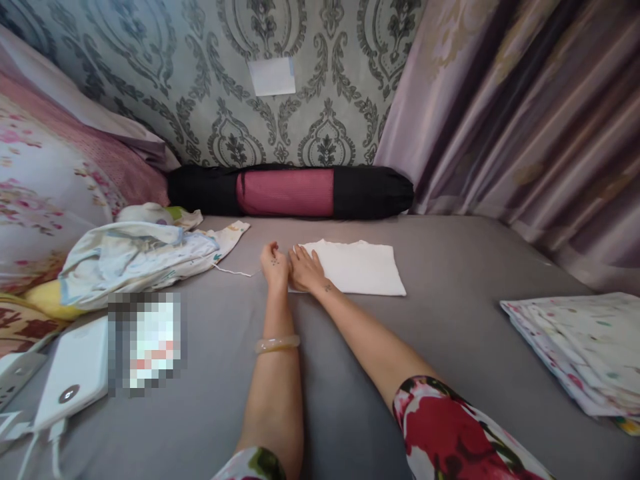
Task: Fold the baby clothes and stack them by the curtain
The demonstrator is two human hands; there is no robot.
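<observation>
A folded white cloth [357,268] lies flat on the grey bed sheet, its top edge slightly uneven. My right hand [306,268] rests palm down on its left end, fingers stretched out. Just beyond that left edge is my left hand [274,265], its fingers curled in and its side close against my right hand. Whatever those curled fingers hold, if anything, is hidden. A thin white string [233,271] runs over the sheet toward my left hand; whether it reaches the fingers I cannot tell.
Rumpled baby clothes [135,257] lie at left, above a white power bank [75,370] with cables and a blurred-out item [154,343]. A folded patterned cloth [585,353] lies at right. A black and pink rolled bag [285,192] lines the wall; curtains [510,133] hang right.
</observation>
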